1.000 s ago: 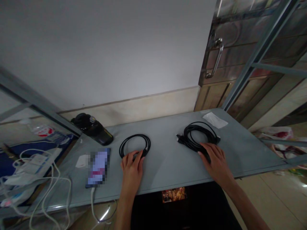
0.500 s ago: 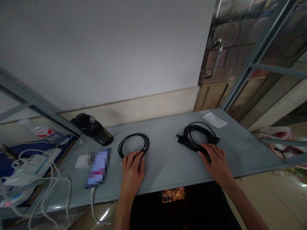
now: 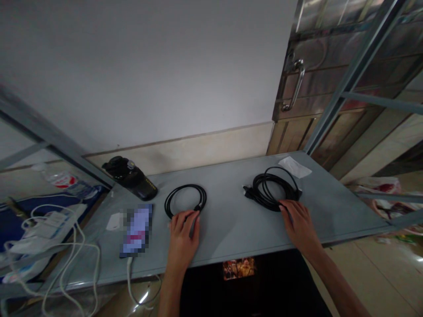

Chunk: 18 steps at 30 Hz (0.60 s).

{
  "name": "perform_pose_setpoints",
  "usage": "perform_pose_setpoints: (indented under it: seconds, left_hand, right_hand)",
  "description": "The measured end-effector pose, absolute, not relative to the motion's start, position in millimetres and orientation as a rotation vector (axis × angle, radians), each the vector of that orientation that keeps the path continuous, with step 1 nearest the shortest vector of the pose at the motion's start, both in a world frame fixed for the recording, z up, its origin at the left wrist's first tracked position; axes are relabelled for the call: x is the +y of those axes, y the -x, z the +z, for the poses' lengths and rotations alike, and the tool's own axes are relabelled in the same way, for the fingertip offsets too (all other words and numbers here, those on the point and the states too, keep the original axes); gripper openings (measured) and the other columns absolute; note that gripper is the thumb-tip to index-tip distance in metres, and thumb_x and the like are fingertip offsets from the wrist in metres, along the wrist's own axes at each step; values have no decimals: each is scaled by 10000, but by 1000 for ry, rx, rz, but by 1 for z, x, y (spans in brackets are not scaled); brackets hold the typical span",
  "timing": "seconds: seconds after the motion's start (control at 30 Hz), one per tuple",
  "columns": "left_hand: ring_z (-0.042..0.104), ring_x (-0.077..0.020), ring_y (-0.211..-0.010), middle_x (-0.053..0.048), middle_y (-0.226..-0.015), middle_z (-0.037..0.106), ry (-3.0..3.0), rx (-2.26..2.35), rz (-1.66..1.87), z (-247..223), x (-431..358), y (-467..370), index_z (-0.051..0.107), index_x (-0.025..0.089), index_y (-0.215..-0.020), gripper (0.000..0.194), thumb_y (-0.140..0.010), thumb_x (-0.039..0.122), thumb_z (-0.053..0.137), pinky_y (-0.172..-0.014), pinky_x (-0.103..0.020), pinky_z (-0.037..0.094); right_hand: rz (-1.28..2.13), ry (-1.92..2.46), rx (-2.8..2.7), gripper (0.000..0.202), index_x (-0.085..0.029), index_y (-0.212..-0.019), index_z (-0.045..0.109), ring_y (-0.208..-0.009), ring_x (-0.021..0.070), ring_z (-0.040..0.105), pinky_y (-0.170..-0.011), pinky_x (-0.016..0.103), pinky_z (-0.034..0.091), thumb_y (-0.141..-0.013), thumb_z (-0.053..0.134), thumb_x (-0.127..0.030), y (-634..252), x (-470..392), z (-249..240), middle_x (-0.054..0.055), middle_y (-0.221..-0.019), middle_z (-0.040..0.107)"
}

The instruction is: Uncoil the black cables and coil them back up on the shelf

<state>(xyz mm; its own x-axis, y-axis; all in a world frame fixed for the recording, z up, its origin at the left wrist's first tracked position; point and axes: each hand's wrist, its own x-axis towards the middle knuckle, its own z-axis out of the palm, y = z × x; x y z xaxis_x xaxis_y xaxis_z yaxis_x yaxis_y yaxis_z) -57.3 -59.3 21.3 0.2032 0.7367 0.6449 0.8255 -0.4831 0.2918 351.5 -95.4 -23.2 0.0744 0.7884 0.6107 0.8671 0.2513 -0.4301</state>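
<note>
Two coils of black cable lie on the grey tabletop [image 3: 224,215]. My left hand [image 3: 183,231] rests on the near side of the thin cable coil [image 3: 202,190], thumb and fingers closed around its edge by a small connector. To the right, a thicker cable bundle [image 3: 261,198] lies in loose loops, its plug ends pointing left. My right hand [image 3: 299,220] grips the near right part of that bundle between thumb and fingers. The fingers hide part of each coil.
At left lie a black bottle [image 3: 135,180], a blurred-out phone [image 3: 137,231] with a white cable, and a white tag [image 3: 114,221]. White paper [image 3: 295,166] is at the far right. Metal posts [image 3: 353,75] flank the table; a wall stands behind. Tangled white cords [image 3: 74,246] hang over the left edge.
My right hand has shifted slightly right along the thicker bundle, and its thumb has drawn in closer to the fingers. My left hand stays on the thin coil. The view has shifted slightly.
</note>
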Motion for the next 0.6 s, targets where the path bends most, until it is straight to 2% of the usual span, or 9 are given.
perform_pose_setpoints:
  seconds: [0.17, 0.43, 0.6]
  left_hand:
    - [722, -284, -1060, -88, -1153, 791, 2415, -1414, -1130, 20, -64, 56, 753, 262, -1272, 212, -1100, 193, 648, -963, -462, 566]
    - [738, -286, -1060, -81, -1148, 800, 2431, -1458, -1144, 19, -62, 57, 769, 268, -1247, 199, -1092, 209, 660, -982, -456, 578]
    - [737, -283, -1056, -82, -1152, 797, 2424, -1469, -1150, 22, -63, 55, 765, 267, -1238, 186, -1098, 209, 657, -995, -459, 579]
  right_hand:
    - [-128, 1546, -1691, 285, -233, -1279, 678, -1141, 346, 715, -1007, 516, 526, -1201, 454, -392, -354, -96, -25, 139, -1207, 786]
    - [-108, 1506, -1592, 254, -220, -1267, 652, -1088, 338, 741, -1005, 522, 547, -1195, 470, -381, -351, -99, -24, 160, -1179, 797]
    - [42, 1540, -1357, 362, -225, -1218, 662, -1042, 309, 733, -934, 466, 546, -1194, 446, -514, -346, -109, -12, 152, -1147, 799]
